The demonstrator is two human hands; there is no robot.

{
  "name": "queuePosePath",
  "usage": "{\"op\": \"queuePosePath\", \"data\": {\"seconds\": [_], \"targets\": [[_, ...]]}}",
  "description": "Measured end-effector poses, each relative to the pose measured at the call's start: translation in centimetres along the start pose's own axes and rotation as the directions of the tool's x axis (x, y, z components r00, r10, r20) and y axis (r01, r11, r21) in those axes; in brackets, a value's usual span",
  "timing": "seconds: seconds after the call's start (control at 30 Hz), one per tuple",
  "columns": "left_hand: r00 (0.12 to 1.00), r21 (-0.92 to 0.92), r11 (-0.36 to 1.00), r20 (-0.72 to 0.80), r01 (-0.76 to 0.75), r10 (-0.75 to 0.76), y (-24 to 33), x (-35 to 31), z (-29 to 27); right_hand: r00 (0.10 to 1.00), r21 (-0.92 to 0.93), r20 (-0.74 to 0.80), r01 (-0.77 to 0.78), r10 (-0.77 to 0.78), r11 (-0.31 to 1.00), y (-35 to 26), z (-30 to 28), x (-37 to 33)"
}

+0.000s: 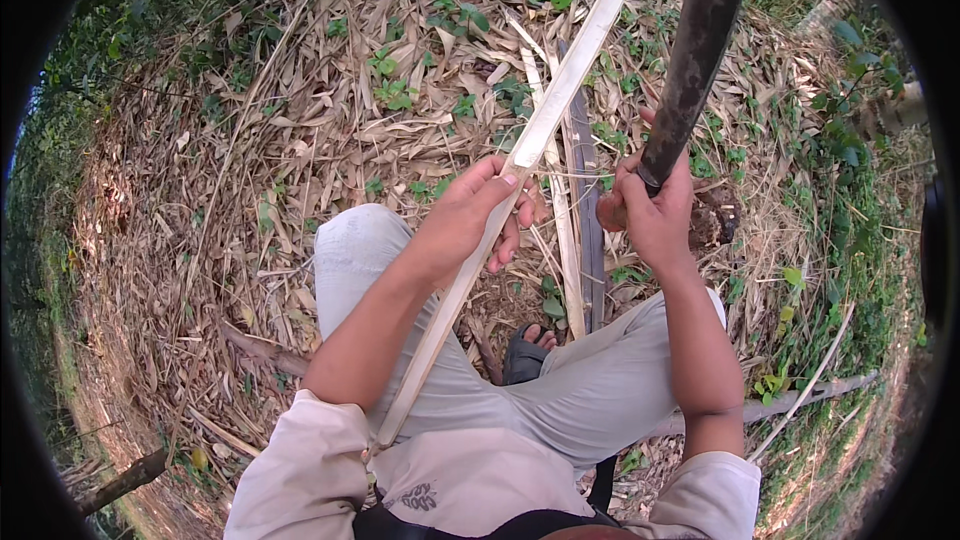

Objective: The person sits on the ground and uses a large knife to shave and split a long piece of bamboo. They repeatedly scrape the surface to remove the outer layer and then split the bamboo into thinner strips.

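The pale, flat wooden strip (pixel 575 70) is pinched by the left hand (pixel 470 212), with the thumb laid on its upper face and the fingers curled beneath. By the right hand (pixel 658 212), the handle of a black, broad-bladed machete (pixel 693 65) is enclosed; the grip is pressed firmly together around it. Both tools of work are held above the ground (pixel 250 155), which is covered with dry brown leaves and dotted with small green plants. Between the hands, a narrow pale strip (pixel 567 255) and a dark grey slat (pixel 590 240) are laid side by side on the leaf litter. The workspace is bounded below by light grey trousers (pixel 600 385) with the knees spread, and at the upper right by green foliage.

The long axis of the held strip is inclined: its far end is directed forward and to the right, its near end toward the shirt (pixel 490 480). The machete blade is pointed forward, leaning slightly right.

The strip and the blade are separated by a gap, which is narrowed toward their far ends. The near part of the strip is passed across the left trouser leg; contact there cannot be determined.
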State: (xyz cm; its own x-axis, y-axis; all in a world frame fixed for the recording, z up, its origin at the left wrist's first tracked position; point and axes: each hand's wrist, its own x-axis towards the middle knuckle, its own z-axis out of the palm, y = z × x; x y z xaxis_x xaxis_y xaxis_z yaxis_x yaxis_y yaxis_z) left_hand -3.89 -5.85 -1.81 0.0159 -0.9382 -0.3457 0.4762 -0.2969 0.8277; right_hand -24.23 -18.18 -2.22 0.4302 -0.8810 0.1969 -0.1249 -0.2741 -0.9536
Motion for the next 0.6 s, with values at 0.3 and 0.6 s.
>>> {"op": "queuePosePath", "data": {"seconds": [0.3,0.6], "targets": [[0.995,0.051,0.997,-0.088,0.058,-0.054,0.0,-0.9,-0.4,0.926,-0.443,0.158,0.376,-0.342,0.814,1.6,4.7,-1.4],[0.986,0.141,0.989,-0.164,0.037,-0.014,-0.6,-0.9,-0.5,0.895,-0.428,0.304,0.435,-0.327,0.792,1.4,6.9,-1.0]]}}
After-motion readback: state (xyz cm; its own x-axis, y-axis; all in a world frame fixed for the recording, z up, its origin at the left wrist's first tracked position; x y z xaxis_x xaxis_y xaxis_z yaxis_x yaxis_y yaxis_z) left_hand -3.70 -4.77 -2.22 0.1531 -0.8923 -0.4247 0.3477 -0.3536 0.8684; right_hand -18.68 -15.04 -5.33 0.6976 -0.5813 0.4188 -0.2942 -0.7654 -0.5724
